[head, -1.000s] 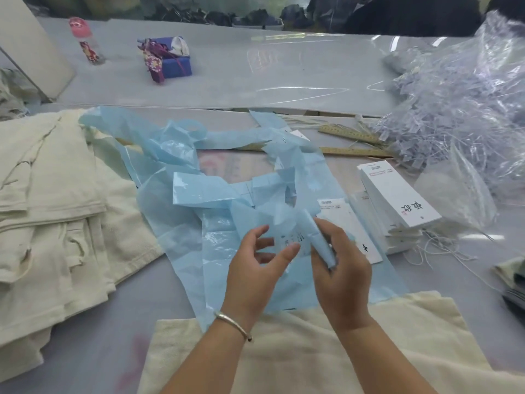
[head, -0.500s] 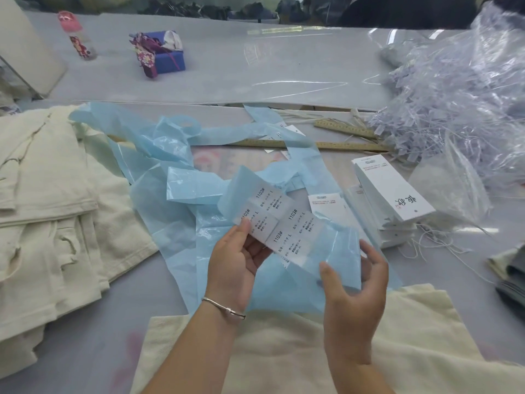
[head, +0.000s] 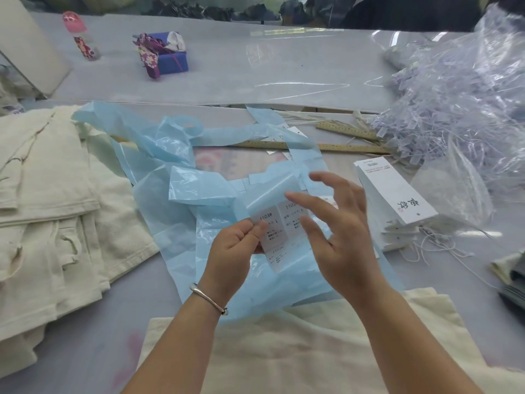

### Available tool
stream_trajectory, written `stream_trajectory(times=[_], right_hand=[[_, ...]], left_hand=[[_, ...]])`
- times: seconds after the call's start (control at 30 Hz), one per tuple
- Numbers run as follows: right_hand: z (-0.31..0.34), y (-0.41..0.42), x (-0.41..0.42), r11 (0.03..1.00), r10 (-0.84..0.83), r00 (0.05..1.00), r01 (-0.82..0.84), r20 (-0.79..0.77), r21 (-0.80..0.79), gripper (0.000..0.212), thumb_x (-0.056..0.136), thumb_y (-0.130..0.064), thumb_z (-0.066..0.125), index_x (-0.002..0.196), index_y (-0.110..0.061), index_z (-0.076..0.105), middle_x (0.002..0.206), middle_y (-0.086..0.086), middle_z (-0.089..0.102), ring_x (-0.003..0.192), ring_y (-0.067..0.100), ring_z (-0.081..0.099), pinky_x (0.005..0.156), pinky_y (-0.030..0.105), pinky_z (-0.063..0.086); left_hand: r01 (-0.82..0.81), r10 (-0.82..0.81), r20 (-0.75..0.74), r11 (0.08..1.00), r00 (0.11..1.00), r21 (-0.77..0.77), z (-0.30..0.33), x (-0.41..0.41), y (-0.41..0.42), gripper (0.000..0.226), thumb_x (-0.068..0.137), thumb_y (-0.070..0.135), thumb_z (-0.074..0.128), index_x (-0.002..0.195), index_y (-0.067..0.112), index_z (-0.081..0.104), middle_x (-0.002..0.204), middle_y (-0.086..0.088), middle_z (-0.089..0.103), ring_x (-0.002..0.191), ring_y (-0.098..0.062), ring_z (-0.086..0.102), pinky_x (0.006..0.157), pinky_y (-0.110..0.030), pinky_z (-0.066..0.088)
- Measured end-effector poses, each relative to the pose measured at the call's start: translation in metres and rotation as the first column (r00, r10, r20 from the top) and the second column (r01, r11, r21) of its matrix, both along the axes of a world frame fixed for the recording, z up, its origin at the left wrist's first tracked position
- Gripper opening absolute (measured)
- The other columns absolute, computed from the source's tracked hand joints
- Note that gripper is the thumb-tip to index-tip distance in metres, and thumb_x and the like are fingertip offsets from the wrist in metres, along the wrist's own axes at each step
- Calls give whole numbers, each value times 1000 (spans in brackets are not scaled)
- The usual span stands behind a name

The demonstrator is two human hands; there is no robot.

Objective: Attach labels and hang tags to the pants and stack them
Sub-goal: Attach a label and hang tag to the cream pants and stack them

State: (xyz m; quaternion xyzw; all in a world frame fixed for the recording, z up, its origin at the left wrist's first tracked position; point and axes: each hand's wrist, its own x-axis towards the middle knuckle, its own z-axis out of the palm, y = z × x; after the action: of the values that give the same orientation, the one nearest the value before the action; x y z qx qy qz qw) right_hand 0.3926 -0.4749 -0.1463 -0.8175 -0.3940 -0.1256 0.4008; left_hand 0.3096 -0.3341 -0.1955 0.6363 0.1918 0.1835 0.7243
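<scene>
My left hand (head: 235, 245) pinches a sheet of white printed labels (head: 277, 234) on pale blue backing paper, its top edge curled over. My right hand (head: 338, 231) hovers just right of the sheet with its fingers spread, the fingertips at the label surface. Loose blue backing strips (head: 176, 146) lie crumpled behind. A cream pair of pants (head: 312, 351) lies flat below my arms. A stack of white hang tags (head: 395, 200) stands to the right, with white strings (head: 443, 245) beside it. Folded cream pants (head: 51, 211) are piled at the left.
Two wooden rulers (head: 341, 146) lie behind the backing paper. A heap of clear plastic fasteners and bags (head: 460, 109) fills the right. A blue box with patterned cloth (head: 167, 56) and a pink-capped bottle (head: 81, 35) stand far back. Dark folded cloth (head: 514, 277) sits at the right edge.
The folded label sheet was opened out and held up between both hands. Now my right hand has let go of it and spread its fingers, while my left hand keeps its pinch.
</scene>
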Motion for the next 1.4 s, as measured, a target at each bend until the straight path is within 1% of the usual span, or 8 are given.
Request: stream_trajectory(times=[0.17,0.3,0.4,0.5,0.67,0.9,1.23,1.4], right_hand=[[9,21,18,966,129,989,-143,-75,-216,24,87,-22,68,110,-28,72,143,-5,43,137,19,27,109,44,26],[2,24,22,952,153,982,-177,-112,-248,18,86,-25,70,103,-26,73,141,-9,46,136,16,29,109,44,26],[-3,25,20,964,133,989,-146,-70,-223,21,84,-26,73,105,-24,74,134,-5,53,131,19,37,105,42,31],[-6,23,15,984,126,992,-126,-6,-128,25,75,-21,80,99,-18,74,124,0,60,120,25,48,96,46,40],[-12,21,14,984,128,991,-123,38,-128,18,70,-23,85,85,-17,77,116,1,65,115,28,53,91,50,43],[-15,22,9,986,114,993,-110,21,-122,17,69,-21,86,82,-17,76,114,0,65,115,27,53,92,48,43],[-12,20,-6,993,119,988,-117,98,-31,9,75,-8,79,77,-16,77,104,4,68,104,31,58,82,48,46],[-4,11,-29,986,165,984,-163,65,-28,10,74,-5,78,74,-14,75,106,3,67,104,29,57,81,48,47]], left_hand=[[42,-49,60,992,997,115,3,0,0,17,85,20,60,93,15,74,89,-6,74,84,-17,67,80,-39,55],[21,-23,91,999,996,25,5,2,2,17,83,14,60,94,11,72,90,-5,73,86,-18,66,80,-29,54],[-27,29,36,997,999,-69,8,6,2,17,91,18,61,85,17,77,86,-5,73,81,-17,67,73,-26,54],[-139,129,-62,973,990,-183,10,12,2,28,91,16,63,64,14,70,68,-3,64,65,-16,61,62,-24,52],[-245,215,-146,939,966,-243,15,17,6,26,85,10,61,60,12,64,59,-1,58,54,-11,54,50,-20,46],[-250,229,-161,960,960,-124,17,19,2,34,85,9,58,52,14,61,55,1,53,54,-11,49,52,-21,44],[-250,213,-284,963,935,-100,26,17,1,14,61,28,58,52,16,60,59,-2,49,67,-21,47,69,-39,41],[-294,230,-359,946,905,-136,16,14,7,17,73,20,62,58,13,59,58,-3,47,57,-21,45,56,-29,41]])
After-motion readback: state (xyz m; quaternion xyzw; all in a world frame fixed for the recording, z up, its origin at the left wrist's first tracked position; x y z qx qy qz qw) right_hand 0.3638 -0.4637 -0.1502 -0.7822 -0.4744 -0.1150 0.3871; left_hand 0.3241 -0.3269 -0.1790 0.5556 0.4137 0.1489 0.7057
